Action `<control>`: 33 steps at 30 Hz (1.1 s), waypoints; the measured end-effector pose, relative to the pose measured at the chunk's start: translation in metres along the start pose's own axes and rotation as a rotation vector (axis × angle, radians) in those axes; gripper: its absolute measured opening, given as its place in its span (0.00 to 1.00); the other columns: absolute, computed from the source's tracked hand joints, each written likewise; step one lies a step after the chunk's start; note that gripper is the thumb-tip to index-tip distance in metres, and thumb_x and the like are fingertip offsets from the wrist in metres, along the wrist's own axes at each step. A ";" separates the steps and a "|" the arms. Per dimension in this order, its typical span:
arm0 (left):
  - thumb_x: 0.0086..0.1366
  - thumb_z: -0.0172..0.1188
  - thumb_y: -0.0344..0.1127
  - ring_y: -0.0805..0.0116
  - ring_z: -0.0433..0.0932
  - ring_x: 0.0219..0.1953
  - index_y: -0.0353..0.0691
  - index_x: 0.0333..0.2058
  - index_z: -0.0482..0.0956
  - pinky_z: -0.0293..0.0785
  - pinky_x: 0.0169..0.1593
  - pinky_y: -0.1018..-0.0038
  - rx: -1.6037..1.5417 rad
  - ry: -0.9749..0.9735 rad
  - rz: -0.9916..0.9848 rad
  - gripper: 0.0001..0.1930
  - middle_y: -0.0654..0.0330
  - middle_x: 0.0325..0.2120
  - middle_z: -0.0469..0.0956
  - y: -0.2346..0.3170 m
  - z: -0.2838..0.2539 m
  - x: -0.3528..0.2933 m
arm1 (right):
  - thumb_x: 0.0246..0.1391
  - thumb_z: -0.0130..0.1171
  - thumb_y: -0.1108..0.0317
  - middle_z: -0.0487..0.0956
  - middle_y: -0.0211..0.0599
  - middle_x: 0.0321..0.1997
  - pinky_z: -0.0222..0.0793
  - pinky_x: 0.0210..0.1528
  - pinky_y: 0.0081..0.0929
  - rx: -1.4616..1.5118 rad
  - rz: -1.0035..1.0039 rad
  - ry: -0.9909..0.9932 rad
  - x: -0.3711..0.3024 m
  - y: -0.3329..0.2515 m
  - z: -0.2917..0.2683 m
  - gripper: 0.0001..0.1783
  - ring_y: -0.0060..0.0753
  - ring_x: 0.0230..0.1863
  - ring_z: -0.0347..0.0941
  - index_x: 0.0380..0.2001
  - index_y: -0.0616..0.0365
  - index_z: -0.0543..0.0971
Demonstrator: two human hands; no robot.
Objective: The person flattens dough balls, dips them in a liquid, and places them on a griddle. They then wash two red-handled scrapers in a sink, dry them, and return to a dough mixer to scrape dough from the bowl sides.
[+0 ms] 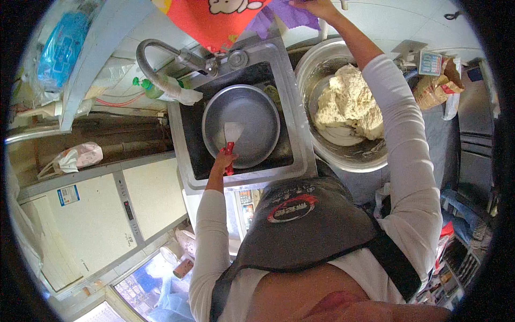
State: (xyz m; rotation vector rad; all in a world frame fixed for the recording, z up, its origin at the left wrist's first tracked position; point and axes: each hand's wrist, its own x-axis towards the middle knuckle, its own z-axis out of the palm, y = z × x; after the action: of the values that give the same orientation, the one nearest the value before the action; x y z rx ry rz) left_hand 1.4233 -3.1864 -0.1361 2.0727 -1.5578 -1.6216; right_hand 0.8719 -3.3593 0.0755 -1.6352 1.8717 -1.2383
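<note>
My left hand (225,160) is closed round the red handle of a scraper (233,132) with a pale flat blade. Its blade hangs over a round grey metal basin (248,103), which sits inside the sink (289,145). Stretched far forward past the sink, my right hand (315,7) grips the edge of a purple cloth (295,17) at the top of the view. Beside that cloth hangs a red cloth (201,24) with a cartoon figure. Under my right forearm, a large steel bowl (307,75) holds a lumpy mass of pale dough (348,102).
A curved faucet (185,56) rises at the sink's back left, near a green bottle (153,88). A white cabinet (75,225) stands at the left. Beyond the bowl on the right are a calculator (430,63) and a brown paper bag (433,91).
</note>
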 end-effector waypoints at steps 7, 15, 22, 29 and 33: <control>0.57 0.61 0.43 0.73 0.69 0.15 0.40 0.32 0.68 0.68 0.17 0.73 -0.471 0.084 0.239 0.15 0.65 0.16 0.67 0.194 0.038 -0.020 | 0.43 0.56 0.70 0.73 0.31 0.22 0.65 0.30 0.22 0.925 0.183 -0.201 -0.032 -0.028 -0.013 0.06 0.26 0.24 0.69 0.28 0.58 0.75; 0.58 0.57 0.36 0.72 0.71 0.29 0.44 0.46 0.69 0.68 0.34 0.71 -1.024 0.015 0.797 0.16 0.63 0.34 0.73 0.431 0.058 -0.002 | 0.52 0.48 0.66 0.74 0.39 0.41 0.68 0.46 0.31 1.473 0.126 -0.295 -0.052 -0.090 0.055 0.16 0.34 0.41 0.72 0.43 0.62 0.70; 0.57 0.54 0.41 0.62 0.73 0.30 0.41 0.39 0.75 0.65 0.43 0.61 -0.602 0.511 1.131 0.14 0.55 0.35 0.75 0.442 0.073 0.004 | 0.54 0.52 0.64 0.73 0.35 0.41 0.70 0.45 0.32 1.380 0.195 -0.406 -0.048 -0.086 0.075 0.15 0.30 0.42 0.71 0.43 0.58 0.70; 0.48 0.57 0.42 0.53 0.68 0.43 0.41 0.33 0.79 0.59 0.52 0.56 0.026 1.006 1.026 0.15 0.50 0.43 0.72 0.426 0.061 -0.006 | 0.57 0.48 0.58 0.75 0.37 0.46 0.64 0.54 0.33 1.330 0.214 -0.337 -0.012 -0.072 0.084 0.18 0.34 0.49 0.69 0.46 0.58 0.71; 0.54 0.55 0.40 0.50 0.61 0.51 0.41 0.49 0.69 0.56 0.55 0.60 -0.667 0.923 0.996 0.22 0.49 0.50 0.65 0.409 0.061 -0.007 | 0.51 0.53 0.69 0.76 0.41 0.42 0.66 0.51 0.35 1.258 0.246 -0.411 -0.013 -0.088 0.074 0.15 0.38 0.43 0.72 0.43 0.62 0.72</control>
State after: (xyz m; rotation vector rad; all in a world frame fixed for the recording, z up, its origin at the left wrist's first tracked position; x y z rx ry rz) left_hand 1.1133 -3.3476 0.0855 1.0560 -1.1157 -0.5300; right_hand 0.9839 -3.3697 0.1007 -0.8051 0.6672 -1.3564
